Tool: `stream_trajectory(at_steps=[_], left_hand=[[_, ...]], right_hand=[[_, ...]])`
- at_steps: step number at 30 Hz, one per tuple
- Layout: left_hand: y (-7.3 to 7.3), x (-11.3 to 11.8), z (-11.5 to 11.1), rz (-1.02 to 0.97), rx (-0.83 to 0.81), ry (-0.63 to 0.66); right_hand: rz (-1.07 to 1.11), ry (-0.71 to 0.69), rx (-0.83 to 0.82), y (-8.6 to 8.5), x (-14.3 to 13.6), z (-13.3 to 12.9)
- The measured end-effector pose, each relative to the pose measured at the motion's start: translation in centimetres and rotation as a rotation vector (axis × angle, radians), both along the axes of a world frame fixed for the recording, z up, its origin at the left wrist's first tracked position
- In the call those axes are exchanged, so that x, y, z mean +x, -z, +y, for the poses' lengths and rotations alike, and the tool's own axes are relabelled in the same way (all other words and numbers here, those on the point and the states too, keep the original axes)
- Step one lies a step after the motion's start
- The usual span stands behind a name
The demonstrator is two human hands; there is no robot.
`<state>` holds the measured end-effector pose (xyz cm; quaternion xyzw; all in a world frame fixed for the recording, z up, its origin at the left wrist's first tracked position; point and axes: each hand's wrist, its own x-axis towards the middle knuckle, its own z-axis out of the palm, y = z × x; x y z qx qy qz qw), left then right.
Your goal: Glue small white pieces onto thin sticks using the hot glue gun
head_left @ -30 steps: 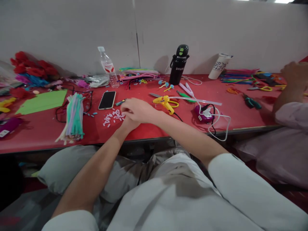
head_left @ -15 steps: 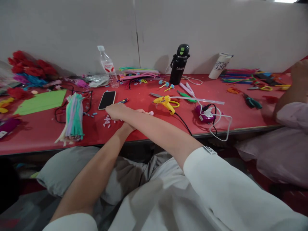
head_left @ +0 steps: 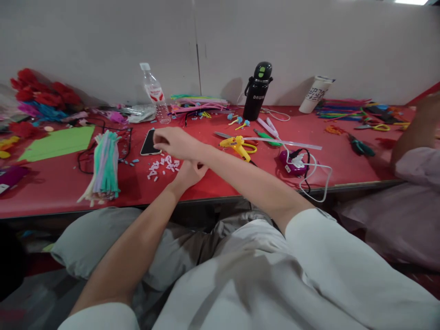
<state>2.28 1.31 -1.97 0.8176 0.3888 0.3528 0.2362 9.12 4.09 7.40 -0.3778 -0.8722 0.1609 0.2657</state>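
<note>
My right hand [head_left: 177, 141] reaches across to the left, over the right edge of a black-screened phone [head_left: 148, 144]. Its fingers are curled together and point down; anything between them is too small to make out. Below and behind its wrist, my left hand [head_left: 190, 174] is closed near the table's front edge. Its fingertips are partly covered by the right forearm, so what it holds is hidden. Small pale pink cut pieces [head_left: 163, 166] lie scattered on the red table beside both hands. A yellow glue gun [head_left: 237, 145] lies to the right, on scissors with a yellow handle.
A pipe cleaner bundle [head_left: 106, 167], a green sheet [head_left: 57, 143] and a plastic bottle [head_left: 156, 98] are on the left. A black flask [head_left: 256, 94], a purple device with cables [head_left: 292, 164] and pliers [head_left: 359, 145] are farther right. Another person's arm [head_left: 415, 128] rests at far right.
My right hand has lifted and moved slightly up, uncovering more of the pink pieces. My left hand now shows more, and the pale pink thing by its fingers is out of sight.
</note>
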Motion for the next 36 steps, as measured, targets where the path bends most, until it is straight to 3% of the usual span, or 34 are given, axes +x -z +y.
stream_trajectory(at_steps=[4, 9, 13, 21, 28, 32, 36], left_hand=[[-0.4, 0.2, -0.4, 0.009, -0.017, 0.051], [-0.8, -0.1, -0.5, 0.059, -0.005, 0.022], [-1.1, -0.2, -0.7, 0.084, 0.022, 0.003], [-1.5, 0.1, -1.4, -0.053, -0.009, -0.091], [-1.2, 0.7, -2.0, -0.176, -0.09, -0.079], [-0.9, 0.8, -1.9, -0.193, -0.144, -0.062], [-0.9, 0.9, -2.1, -0.187, -0.149, -0.044]], right_hand=[[0.152, 0.0, -0.09, -0.1, 5.9, -2.3], [0.282, 0.173, -0.125, 3.1, 11.8, -5.1], [0.361, 0.261, -0.086, 5.5, 14.0, -6.3], [0.488, 0.388, -0.078, 8.7, 13.8, -7.2], [0.561, 0.185, -0.331, 9.5, 12.7, -7.2], [0.611, 0.19, -0.428, 9.8, 12.0, -6.9], [0.633, 0.253, -0.393, 10.0, 11.2, -6.5]])
